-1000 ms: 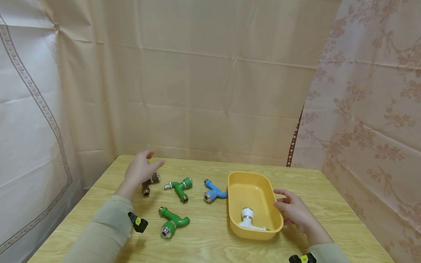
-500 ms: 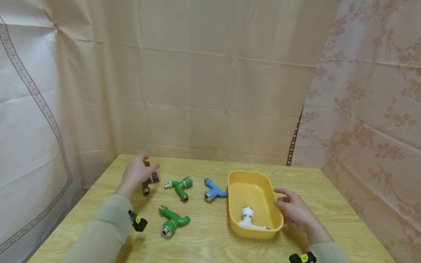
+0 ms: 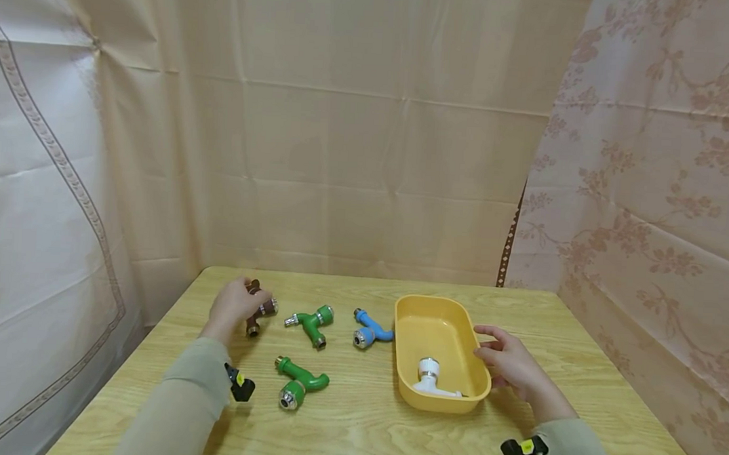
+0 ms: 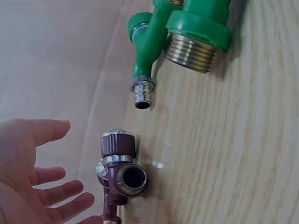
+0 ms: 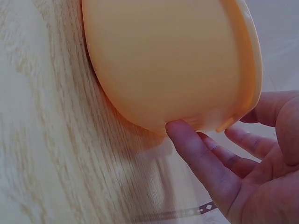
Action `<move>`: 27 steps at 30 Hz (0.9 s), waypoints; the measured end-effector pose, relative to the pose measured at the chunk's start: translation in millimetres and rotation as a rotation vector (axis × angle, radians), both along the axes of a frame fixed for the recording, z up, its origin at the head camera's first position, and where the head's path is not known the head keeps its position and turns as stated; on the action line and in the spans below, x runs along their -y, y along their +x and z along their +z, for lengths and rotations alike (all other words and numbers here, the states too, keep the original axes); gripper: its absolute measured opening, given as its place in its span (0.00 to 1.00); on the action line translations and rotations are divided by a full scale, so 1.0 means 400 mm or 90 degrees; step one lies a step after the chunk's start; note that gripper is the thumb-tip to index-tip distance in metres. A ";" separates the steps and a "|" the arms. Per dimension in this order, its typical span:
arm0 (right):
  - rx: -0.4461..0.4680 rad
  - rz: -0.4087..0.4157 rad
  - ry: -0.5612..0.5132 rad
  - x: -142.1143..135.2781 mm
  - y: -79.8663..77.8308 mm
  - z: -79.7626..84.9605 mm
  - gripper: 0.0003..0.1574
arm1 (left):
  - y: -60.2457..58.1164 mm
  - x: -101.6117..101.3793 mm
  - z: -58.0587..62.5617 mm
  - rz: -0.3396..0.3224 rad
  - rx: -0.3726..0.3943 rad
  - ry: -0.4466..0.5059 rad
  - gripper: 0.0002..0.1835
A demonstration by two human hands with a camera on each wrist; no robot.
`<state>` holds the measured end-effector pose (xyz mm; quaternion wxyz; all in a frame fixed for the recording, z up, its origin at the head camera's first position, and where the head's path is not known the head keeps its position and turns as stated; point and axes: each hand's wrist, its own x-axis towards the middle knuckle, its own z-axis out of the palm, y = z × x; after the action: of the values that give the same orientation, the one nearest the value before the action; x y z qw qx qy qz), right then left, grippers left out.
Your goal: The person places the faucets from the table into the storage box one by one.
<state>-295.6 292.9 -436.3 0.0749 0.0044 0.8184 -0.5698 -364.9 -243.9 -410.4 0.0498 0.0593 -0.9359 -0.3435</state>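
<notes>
Maroon tap [image 4: 113,173] is the one at the left hand [image 3: 233,306] right now, lying at the far left of a wood-grain table [image 3: 361,438]. That hand is spread wide around the near side of it, thumb and fingers well apart, and it hasn't got hold of anything. From above the thumb overlaps the tap, but the left wrist view shows a gap there (can't tell whether the lowest fingertip touches, tbh).

Right hand [image 3: 511,366] is over at the yellow tray [image 3: 445,333], fingers loosely extended with the tips resting on the outer wall by the right-hand rim, no fist round it or anything. Inside the tray, at the near end, sits a white tap [image 3: 429,378] with its ribbed knob pointing up.

Just outside the tray's left side there's a blue tap [image 3: 373,329], its spout end right by the wall. Between that and the maroon one lies a green tap [image 3: 311,325], and nearer the person, a second green tap [image 3: 304,379]. Plain beige cloth [image 3: 343,152] hangs behind it all.
</notes>
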 end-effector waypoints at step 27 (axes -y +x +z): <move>0.001 -0.004 0.002 -0.001 0.001 -0.002 0.35 | -0.015 0.017 -0.065 -0.020 0.060 -0.057 0.33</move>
<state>-295.0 293.2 -436.9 0.0734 0.0076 0.8192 -0.5687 -370.8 -250.7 -436.3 0.0028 0.0588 -0.9525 -0.2987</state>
